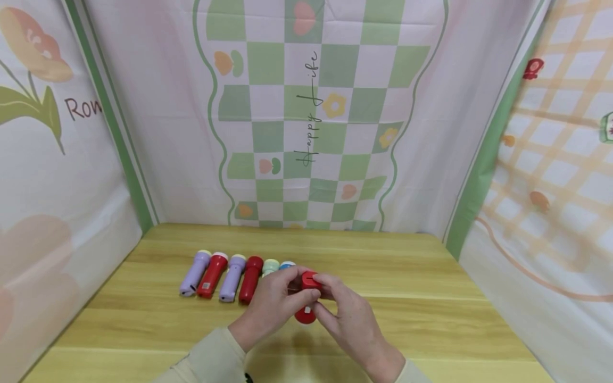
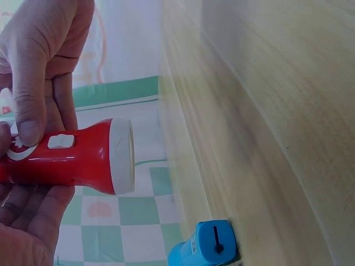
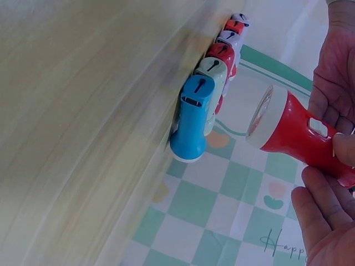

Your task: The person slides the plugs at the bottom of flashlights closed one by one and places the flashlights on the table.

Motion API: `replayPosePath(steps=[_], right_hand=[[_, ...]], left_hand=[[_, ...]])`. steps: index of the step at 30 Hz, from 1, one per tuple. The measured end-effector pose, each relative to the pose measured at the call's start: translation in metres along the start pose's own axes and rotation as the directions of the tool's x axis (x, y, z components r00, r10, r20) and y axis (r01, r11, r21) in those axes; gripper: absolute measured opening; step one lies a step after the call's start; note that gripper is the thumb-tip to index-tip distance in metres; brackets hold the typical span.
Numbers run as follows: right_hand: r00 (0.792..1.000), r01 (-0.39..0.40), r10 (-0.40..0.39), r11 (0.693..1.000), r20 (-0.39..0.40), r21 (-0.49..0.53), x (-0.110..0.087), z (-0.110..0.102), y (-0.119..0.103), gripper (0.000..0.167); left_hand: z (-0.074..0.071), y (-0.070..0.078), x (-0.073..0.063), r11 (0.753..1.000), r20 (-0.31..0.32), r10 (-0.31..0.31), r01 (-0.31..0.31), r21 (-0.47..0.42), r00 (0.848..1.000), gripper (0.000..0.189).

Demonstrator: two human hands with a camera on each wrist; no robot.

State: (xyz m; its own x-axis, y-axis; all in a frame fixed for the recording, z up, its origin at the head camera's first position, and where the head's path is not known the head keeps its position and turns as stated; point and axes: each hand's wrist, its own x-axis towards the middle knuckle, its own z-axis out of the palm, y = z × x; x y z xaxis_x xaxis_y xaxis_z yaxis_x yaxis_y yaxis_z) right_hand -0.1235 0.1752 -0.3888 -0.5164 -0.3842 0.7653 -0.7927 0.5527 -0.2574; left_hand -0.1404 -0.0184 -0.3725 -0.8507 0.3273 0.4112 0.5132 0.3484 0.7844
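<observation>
Both hands hold a red flashlight [image 1: 305,318] above the table, its white-rimmed lens end pointing down and its tail end up. My left hand [image 1: 272,299] grips it from the left, thumb across the body near the tail. From the right, my right hand [image 1: 353,324] pinches it, with a finger at the tail. A white slide switch [image 2: 61,141] shows on the red body in the left wrist view. The lens end [image 3: 268,117] hangs apart from the tabletop. Fingers and thumbs hide part of the barrel.
To the left on the wooden table [image 1: 392,266], several flashlights lie side by side in a row: purple [image 1: 195,274], red [image 1: 212,275], purple [image 1: 233,279], dark red [image 1: 251,281], pale green and blue [image 3: 191,124]. Printed cloth walls [image 1: 167,133] enclose the back and sides.
</observation>
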Motion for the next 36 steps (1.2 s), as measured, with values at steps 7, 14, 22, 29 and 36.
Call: replayPosePath(steps=[7,14,22,29,36], right_hand=[[1.000,0.016,-0.016,1.000,-0.011,0.009,0.0010,-0.0002,0.0002,0.061],[1.000,0.026,-0.025,0.998,-0.008,0.054,0.0006,-0.0008,0.0007,0.048],[0.997,0.069,-0.068,0.996,-0.023,0.059,0.0022,-0.0016,0.0004,0.052],[0.996,0.090,-0.089,0.995,-0.027,0.036,0.0024,-0.0016,0.0006,0.049],[0.994,0.105,-0.105,0.994,-0.035,-0.008,0.0016,-0.0015,0.0019,0.044]], left_hand=[[-0.0005,-0.0004,-0.0006,1.000,-0.013,0.020,-0.021,-0.011,1.000,0.027],[-0.0010,0.0013,-0.0009,0.999,-0.018,0.028,-0.029,-0.019,0.999,0.025],[-0.0014,0.0020,-0.0012,0.999,-0.014,0.048,-0.048,-0.022,0.999,0.023],[-0.0013,0.0017,-0.0010,0.998,-0.015,0.053,-0.053,-0.020,0.998,0.023],[-0.0012,0.0020,-0.0011,0.998,-0.016,0.058,-0.058,-0.013,0.998,0.024]])
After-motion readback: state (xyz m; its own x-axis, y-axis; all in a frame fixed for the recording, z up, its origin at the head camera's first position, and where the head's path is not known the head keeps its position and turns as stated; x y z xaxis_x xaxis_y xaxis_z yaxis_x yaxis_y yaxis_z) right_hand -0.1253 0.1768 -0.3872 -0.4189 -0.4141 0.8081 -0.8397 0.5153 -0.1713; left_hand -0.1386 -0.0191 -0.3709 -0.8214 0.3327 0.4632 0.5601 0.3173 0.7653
